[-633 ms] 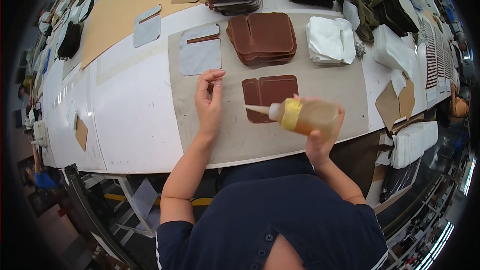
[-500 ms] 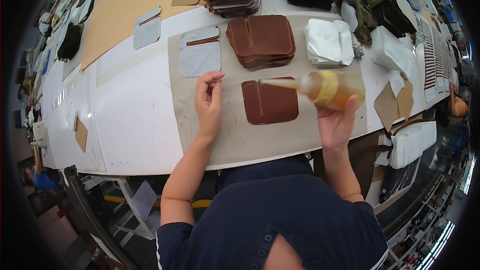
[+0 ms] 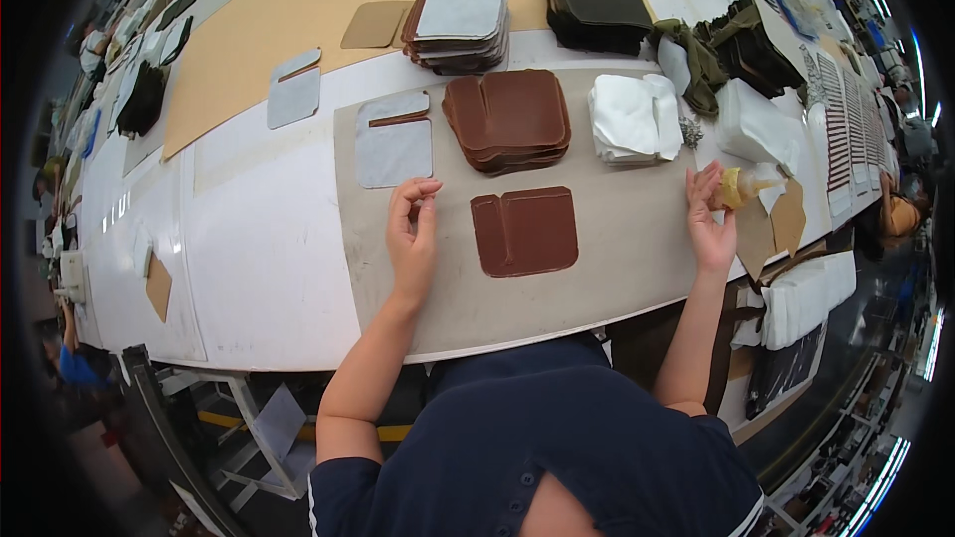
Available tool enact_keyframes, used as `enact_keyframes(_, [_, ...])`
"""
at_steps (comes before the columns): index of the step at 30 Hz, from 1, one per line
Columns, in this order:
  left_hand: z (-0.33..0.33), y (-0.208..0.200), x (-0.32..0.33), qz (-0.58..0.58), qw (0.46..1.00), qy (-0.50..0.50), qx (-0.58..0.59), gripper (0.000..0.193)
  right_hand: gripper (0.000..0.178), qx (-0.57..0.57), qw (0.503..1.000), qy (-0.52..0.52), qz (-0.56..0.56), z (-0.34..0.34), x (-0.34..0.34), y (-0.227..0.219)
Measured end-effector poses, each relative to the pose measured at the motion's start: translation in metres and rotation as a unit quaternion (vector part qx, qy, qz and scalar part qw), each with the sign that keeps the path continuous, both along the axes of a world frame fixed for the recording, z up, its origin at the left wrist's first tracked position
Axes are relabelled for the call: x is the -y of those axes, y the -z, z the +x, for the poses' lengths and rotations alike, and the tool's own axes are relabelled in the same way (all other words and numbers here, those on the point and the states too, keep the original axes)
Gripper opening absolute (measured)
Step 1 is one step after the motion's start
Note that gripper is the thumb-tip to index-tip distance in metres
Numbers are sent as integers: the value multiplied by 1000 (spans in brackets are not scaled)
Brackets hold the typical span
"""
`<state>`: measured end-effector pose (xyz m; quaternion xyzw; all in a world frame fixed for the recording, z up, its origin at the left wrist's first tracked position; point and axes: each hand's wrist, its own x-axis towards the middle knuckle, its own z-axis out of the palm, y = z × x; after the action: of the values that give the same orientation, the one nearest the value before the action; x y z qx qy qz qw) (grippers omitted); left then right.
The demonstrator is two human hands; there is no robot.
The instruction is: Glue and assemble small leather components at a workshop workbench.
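A reddish-brown leather piece [image 3: 527, 234], with a folded strip along its left side, lies flat on the grey mat before me. My left hand [image 3: 410, 229] is left of it, just below a grey leather piece [image 3: 395, 154] with a brown-edged slot; its fingers are loosely curled in, with nothing visible in them. On the right, my right hand [image 3: 712, 219] is around a small bottle [image 3: 733, 189] of amber liquid with a yellow band. Its pale nozzle points right, away from the leather. Part of the bottle is hidden by my fingers.
Behind the flat piece stands a stack of brown leather pieces [image 3: 507, 114]. White cloths [image 3: 634, 119] lie to its right. Farther back are a grey-topped stack [image 3: 458, 15] and a dark green stack [image 3: 597, 5]. Tan boards [image 3: 788, 219] lie at the right edge.
My right hand has carried the bottle from over the brown leather piece to the right, and its nozzle has swung from pointing left to pointing right. My left hand keeps its place.
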<state>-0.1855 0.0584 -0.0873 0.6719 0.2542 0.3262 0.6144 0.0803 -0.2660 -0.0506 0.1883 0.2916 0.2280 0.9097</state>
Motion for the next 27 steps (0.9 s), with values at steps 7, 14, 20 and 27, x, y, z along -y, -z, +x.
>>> enact_keyframes(7, [0,5,-2,-18,1000,-5,4,17,51,438,778,-47,-448,-48,-38,-1])
enact_keyframes(14, [-1,9,-2,-16,1000,-8,8,17,25,629,-21,95,-771,-29,-118,-7])
enact_keyframes(20, [-2,-5,-4,-63,998,-28,-6,18,11,627,53,78,-773,-7,-122,9])
enact_keyframes(27, [29,-38,8,41,996,71,22,19,8,611,185,-17,-770,-1,-117,5])
